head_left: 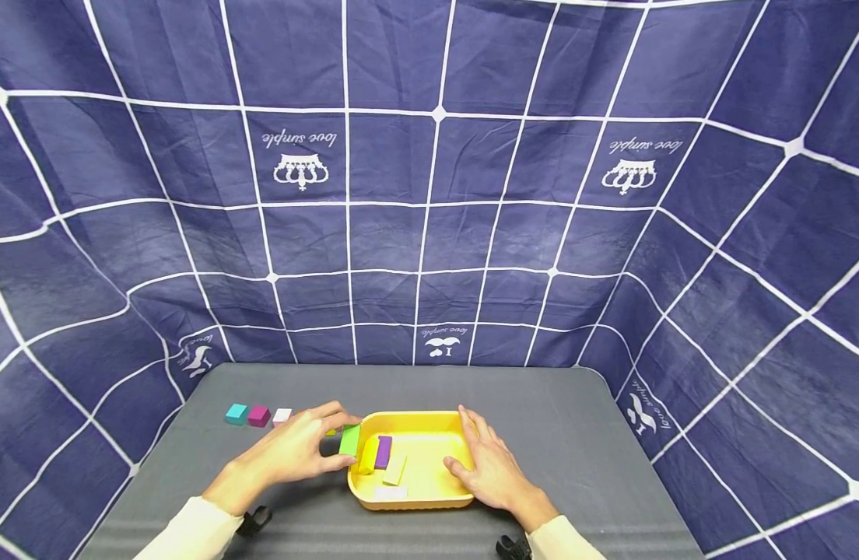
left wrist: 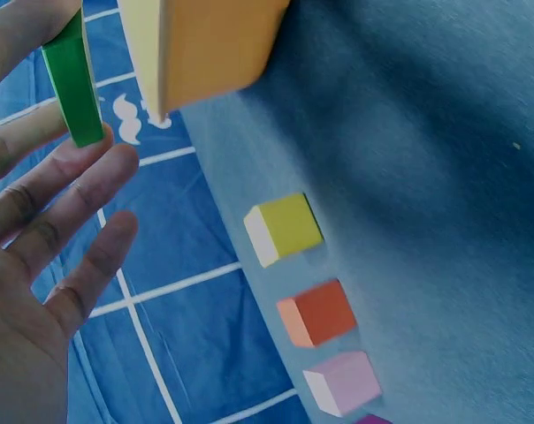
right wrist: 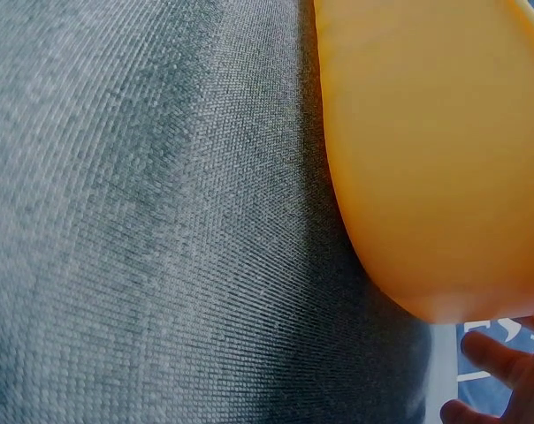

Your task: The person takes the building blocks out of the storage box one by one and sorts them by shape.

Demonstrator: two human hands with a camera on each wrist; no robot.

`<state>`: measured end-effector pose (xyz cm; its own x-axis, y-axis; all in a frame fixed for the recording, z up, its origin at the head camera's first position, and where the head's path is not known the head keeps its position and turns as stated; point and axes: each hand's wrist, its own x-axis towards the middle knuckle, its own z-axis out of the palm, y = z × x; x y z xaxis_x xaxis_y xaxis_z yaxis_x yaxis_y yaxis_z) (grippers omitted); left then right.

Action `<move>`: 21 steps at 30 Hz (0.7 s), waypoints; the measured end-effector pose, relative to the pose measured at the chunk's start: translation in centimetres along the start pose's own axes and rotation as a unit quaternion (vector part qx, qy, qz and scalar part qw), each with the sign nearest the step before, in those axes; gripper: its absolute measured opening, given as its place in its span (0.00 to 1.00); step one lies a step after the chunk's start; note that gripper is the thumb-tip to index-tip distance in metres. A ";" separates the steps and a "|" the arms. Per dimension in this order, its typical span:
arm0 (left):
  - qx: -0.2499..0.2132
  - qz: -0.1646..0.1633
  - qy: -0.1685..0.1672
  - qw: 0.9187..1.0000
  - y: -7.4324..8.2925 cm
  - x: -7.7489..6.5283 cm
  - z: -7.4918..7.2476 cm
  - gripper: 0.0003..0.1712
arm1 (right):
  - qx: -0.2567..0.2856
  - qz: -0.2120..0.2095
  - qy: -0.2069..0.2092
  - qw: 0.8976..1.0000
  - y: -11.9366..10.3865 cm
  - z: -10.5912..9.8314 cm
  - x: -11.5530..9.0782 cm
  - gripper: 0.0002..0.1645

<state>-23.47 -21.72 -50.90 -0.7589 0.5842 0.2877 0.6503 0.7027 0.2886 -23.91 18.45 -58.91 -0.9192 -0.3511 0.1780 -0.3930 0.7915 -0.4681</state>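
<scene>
My left hand (head_left: 305, 443) pinches a green block (head_left: 349, 440) between thumb and fingers, at the left rim of a yellow tray (head_left: 436, 504). In the left wrist view the green block (left wrist: 72, 84) hangs between thumb and fingertips beside the tray wall (left wrist: 205, 53). Inside the tray, at its left, lie a yellow block (head_left: 369, 456), a purple block (head_left: 383, 452) and a pale yellow block (head_left: 394, 470). A whitish flat piece (head_left: 390, 492) shows near the front wall. My right hand (head_left: 496, 467) rests on the tray's right rim, fingers extended, thumb over the inside.
On the grey table (head_left: 576, 435), a row of blocks stands left of the tray: turquoise (head_left: 236, 414), magenta (head_left: 258, 416), pale pink (head_left: 282, 417), then orange (left wrist: 317, 314) and yellow (left wrist: 285, 228). A blue gridded cloth (head_left: 394, 241) hangs behind and at the sides.
</scene>
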 end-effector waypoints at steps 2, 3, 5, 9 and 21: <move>-0.001 -0.003 0.001 1.000 -0.3 -0.4 -0.1 0.32 | 0.000 0.000 0.000 1.000 0.0 0.0 0.0 0.60; 0.001 -0.005 0.002 1.000 -0.4 -0.5 -0.1 0.32 | 0.000 -0.001 0.001 1.000 0.1 0.0 0.0 0.60; 0.006 -0.008 0.003 1.000 -0.8 -0.9 -0.2 0.32 | -0.002 -0.004 0.004 1.000 0.1 0.0 0.0 0.60; 0.020 -0.009 0.012 1.000 -1.4 -1.6 -0.3 0.33 | 0.000 -0.004 0.005 1.000 0.0 0.0 -0.1 0.60; 0.031 -0.013 0.022 0.999 -3.0 -3.2 0.3 0.33 | 0.002 -0.001 0.002 1.000 -0.2 -0.1 0.0 0.60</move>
<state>-22.97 -25.57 -52.94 -0.7724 0.5481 0.3208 0.6260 0.7422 0.2391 -23.86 18.39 -58.73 -0.9184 -0.3506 0.1831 -0.3950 0.7889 -0.4708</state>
